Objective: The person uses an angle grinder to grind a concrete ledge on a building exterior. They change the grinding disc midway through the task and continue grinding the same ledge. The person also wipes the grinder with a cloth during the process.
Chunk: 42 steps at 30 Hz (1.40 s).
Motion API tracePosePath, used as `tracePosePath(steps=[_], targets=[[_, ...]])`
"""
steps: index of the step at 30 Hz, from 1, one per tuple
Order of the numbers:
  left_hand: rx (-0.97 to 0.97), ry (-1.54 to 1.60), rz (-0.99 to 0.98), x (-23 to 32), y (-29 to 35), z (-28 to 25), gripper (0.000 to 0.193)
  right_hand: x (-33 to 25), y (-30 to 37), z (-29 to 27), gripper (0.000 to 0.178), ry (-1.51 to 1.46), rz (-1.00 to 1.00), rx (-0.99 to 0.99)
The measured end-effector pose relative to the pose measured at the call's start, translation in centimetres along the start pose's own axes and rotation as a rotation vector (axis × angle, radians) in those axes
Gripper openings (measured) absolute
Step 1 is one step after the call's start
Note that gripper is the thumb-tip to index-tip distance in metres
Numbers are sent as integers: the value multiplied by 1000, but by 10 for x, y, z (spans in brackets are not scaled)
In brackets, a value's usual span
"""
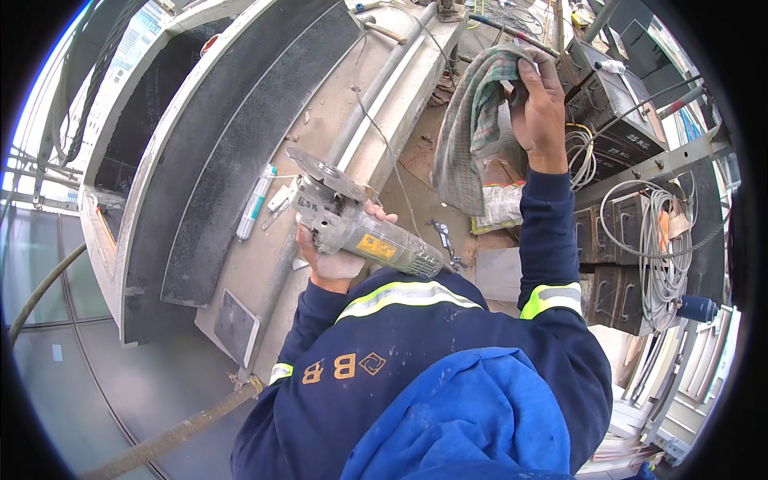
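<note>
Left hand point(326, 262) was clamped around the angle grinder point(376, 240), fingertips showing past its far side. Grinder's long axis ran diagonally: disc point(326, 174) ahead and slightly left of that hand, vented tail back right against the torso. Right hand point(538, 116), raised farther out, had its fingers closed on 1 end of the checked cloth point(472, 120); cloth draped left and down from it, between the 2 hands. Grinder lay left and bodyward of the right hand, not touching the cloth. Tube point(256, 202) lay left of the left hand.

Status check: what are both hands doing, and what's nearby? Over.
Left hand: gripping angle grinder. Right hand: holding up checked cloth. Close by: teal-and-white tube, left of grinder.
</note>
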State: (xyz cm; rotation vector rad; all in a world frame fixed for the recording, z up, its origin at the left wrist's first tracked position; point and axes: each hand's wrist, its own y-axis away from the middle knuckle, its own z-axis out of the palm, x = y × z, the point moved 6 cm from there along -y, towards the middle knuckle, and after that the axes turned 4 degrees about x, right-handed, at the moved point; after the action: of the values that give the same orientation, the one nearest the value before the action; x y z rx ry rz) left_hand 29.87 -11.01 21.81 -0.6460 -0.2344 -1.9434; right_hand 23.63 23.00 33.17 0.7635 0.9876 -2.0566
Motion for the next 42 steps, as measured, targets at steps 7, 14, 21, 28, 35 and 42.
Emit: tracePosePath(steps=[7, 14, 21, 28, 35, 42], targets=[[-27, 84, -59, -9, -2, -8, 99, -49, -12, 96, 30, -179, 6, -310], [-8, 110, -74, -11, -11, -5, 97, -43, 37, 273, 61, 264, -220, -877], [14, 91, -59, 2, -13, 9, 98, 35, 105, 209, 79, 458, -140, -1056], [-23, -483, 244, 23, -27, 25, 56, 23, 106, 200, 57, 589, -74, -753], [-22, -17, 69, 16, -29, 27, 65, 25, 87, 179, 23, 507, 56, -708], [-158, 263, -80, -1, -21, 13, 85, -29, 51, 218, 8, 783, -536, -700]])
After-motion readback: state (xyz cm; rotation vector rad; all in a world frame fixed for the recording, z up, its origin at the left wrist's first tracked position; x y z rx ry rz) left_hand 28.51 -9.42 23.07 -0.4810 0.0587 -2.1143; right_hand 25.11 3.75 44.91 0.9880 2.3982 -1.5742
